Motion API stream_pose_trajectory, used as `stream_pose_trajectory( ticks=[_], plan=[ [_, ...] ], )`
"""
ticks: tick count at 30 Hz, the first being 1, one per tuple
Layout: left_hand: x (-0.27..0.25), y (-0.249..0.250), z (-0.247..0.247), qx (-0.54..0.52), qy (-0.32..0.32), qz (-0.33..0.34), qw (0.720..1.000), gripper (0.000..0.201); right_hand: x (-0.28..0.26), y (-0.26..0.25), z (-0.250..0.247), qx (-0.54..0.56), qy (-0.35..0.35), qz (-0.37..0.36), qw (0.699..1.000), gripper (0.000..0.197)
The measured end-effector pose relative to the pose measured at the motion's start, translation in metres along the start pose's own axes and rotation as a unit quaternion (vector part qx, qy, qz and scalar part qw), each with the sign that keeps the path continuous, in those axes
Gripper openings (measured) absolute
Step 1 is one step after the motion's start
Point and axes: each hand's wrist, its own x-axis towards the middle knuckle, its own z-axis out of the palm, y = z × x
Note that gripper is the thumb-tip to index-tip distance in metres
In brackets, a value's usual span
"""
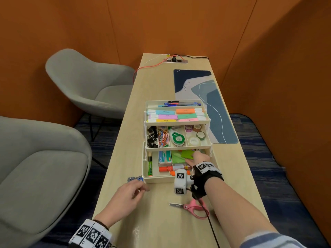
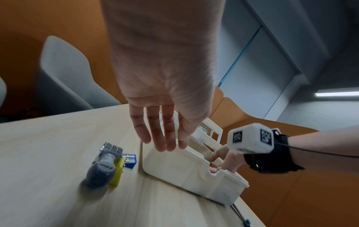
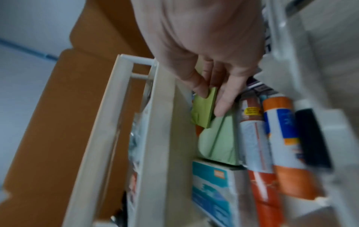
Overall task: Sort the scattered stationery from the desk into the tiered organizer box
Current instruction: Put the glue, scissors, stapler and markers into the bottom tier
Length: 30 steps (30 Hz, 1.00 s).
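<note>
R hand [image 1: 198, 159] is down in the bottom tier of the cream tiered organizer [image 1: 157, 178], thumb and fingers pinching a bright green sticky-note pad [image 3: 204, 109] just above a paler green pad [image 3: 219, 138]. Next to it in that tier: a teal/white box [image 3: 210, 190], print too blurred to read, and orange-capped glue sticks [image 3: 281, 138] w/ a yellow sticker, text illegible. L hand [image 2: 165, 107] hovers over the near-left corner of the organizer, fingers straight and relaxed, holding nothing. On the bench [image 1: 161, 221] just left of the box: a grey/yellow stapler [image 2: 104, 167] w/ unreadable lettering, touching a small blue item [image 2: 130, 160]. Pink-handled scissors [image 1: 194, 207] lie near the R forearm; blade print can't be read. Mid tier: clips, correction tape [image 1: 177, 138], tape rolls. Top tier: highlighters [image 1: 176, 114], pens; labels too small.
</note>
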Motion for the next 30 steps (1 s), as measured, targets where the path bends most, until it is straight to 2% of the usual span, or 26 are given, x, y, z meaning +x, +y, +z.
stream_pose_trajectory(
  ticks=[2,4,5,7,10,14,18,21,23,24,26,28,29,30],
  plan=[
    [0.002,0.000,-0.001,0.004,-0.002,0.001,1.000,0.021,-0.005,-0.005,-0.005,0.042,0.025,0.021,0.999,0.037],
    [0.003,0.002,0.000,0.005,-0.008,0.001,1.000,0.020,-0.009,-0.010,-0.005,0.035,0.090,0.045,0.994,0.027],
    [0.003,0.003,0.000,0.006,-0.014,0.001,1.000,0.020,-0.009,-0.011,-0.004,-0.001,0.123,0.023,0.992,0.023],
    [0.003,0.004,0.001,0.011,-0.024,0.002,1.000,0.019,-0.007,-0.011,0.003,-0.046,0.142,-0.017,0.989,0.025],
    [0.003,0.003,0.001,0.009,-0.024,-0.001,1.000,0.019,0.012,-0.003,0.014,-0.126,0.124,-0.039,0.984,0.028],
    [0.002,0.004,-0.002,0.009,-0.023,-0.005,1.000,0.019,-0.013,-0.010,0.019,-0.232,0.092,-0.040,0.968,0.028],
    [0.005,0.005,-0.002,0.016,-0.023,-0.005,1.000,0.021,-0.024,-0.013,0.016,-0.298,0.053,-0.077,0.950,0.027],
    [0.009,0.005,0.002,0.026,-0.032,0.002,0.999,0.021,-0.036,-0.011,-0.004,-0.319,0.017,-0.165,0.933,0.024],
    [0.010,0.004,0.006,0.030,-0.033,0.006,0.999,0.021,-0.046,-0.007,-0.031,-0.260,0.009,-0.254,0.931,0.020],
    [0.011,0.004,0.007,0.029,-0.033,0.006,0.999,0.021,-0.053,-0.006,-0.047,-0.219,0.028,-0.289,0.931,0.019],
    [0.011,0.005,0.011,0.025,-0.032,0.006,0.999,0.019,-0.060,-0.003,-0.082,-0.165,0.125,-0.325,0.923,0.019],
    [0.010,0.007,0.014,0.024,-0.039,0.013,0.999,0.018,-0.049,0.009,-0.113,-0.188,0.216,-0.289,0.913,0.020],
    [0.010,0.009,0.016,0.024,-0.042,0.018,0.999,0.019,-0.038,0.018,-0.125,-0.226,0.224,-0.244,0.916,0.020],
    [0.010,0.011,0.017,0.023,-0.045,0.022,0.998,0.020,-0.027,0.030,-0.133,-0.273,0.203,-0.193,0.920,0.020]
  ],
)
